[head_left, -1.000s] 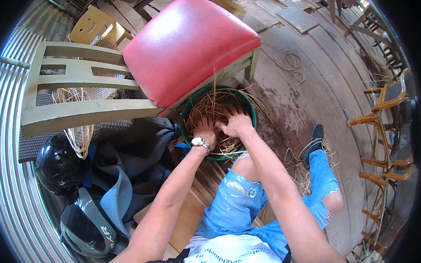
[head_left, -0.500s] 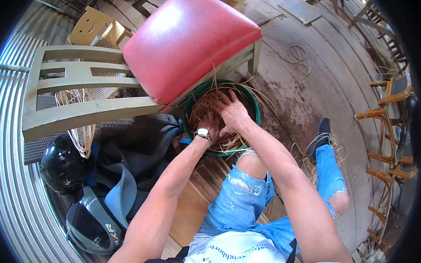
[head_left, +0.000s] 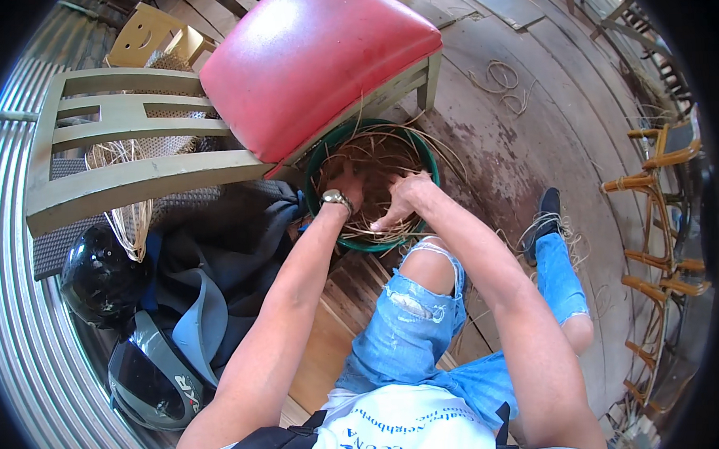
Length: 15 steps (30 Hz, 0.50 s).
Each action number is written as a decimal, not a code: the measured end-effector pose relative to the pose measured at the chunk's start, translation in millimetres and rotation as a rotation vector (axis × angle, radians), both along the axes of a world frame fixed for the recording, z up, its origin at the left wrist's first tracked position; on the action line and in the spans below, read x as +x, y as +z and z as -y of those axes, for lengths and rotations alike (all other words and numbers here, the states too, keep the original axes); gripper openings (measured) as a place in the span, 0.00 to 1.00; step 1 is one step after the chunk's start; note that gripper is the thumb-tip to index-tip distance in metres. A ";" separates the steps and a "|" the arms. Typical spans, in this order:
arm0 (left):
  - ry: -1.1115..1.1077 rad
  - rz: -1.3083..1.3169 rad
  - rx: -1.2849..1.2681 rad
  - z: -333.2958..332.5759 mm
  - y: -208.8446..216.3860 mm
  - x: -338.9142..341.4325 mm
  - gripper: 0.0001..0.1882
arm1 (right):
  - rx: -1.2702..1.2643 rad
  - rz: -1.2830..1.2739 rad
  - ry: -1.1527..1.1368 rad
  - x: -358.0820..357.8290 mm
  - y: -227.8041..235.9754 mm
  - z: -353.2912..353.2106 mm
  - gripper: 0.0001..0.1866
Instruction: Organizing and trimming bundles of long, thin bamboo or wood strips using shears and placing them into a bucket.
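Both my hands are down inside a round green tub [head_left: 429,148] that holds thin tan cane strips [head_left: 372,141] and what looks like brownish water. My left hand [head_left: 348,187], with a watch at its wrist, reaches into the left part of the tub. Its fingers are partly hidden and blurred, so their grip does not show. At the right side, my right hand [head_left: 408,196] presses down among the strips, its thumb stretched away from the fingers. Its fingertips dip out of sight. Several strips curl along the tub's inner wall and over its rim.
A chair with a red padded seat [head_left: 314,60] lies just beyond the tub. At the left are two helmets [head_left: 100,273] and dark cloth [head_left: 233,237] beside a corrugated metal wall [head_left: 30,315]. Rattan furniture [head_left: 652,214] stands at right; loose cane [head_left: 497,77] lies on the plank floor.
My hands have moved apart inside the tub, left hand to the left, right hand slightly right and lower. The strips now lie more around the tub's edge, baring its brownish middle.
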State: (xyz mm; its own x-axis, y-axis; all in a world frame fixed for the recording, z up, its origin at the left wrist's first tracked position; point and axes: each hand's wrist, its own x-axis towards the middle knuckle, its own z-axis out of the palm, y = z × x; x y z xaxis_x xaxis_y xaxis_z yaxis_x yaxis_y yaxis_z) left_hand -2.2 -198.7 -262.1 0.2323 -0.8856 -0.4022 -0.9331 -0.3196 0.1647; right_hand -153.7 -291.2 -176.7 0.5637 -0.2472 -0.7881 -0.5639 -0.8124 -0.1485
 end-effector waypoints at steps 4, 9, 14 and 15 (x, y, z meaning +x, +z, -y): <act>0.019 -0.013 0.042 6.2 6.9 -1.2 0.26 | -0.091 -0.020 0.044 -12.0 -7.5 -23.8 0.67; 0.123 -0.119 -0.087 -14.9 11.3 -1.3 0.36 | -0.149 0.041 0.052 -14.0 -35.2 -16.7 0.65; -0.072 -0.133 -0.259 -57.9 102.0 -50.6 0.42 | -0.005 -0.141 -0.029 -17.5 -55.6 2.1 0.58; -0.132 -0.018 -0.310 -65.1 113.7 -57.1 0.42 | -0.035 -0.137 -0.004 -20.0 -51.3 0.7 0.57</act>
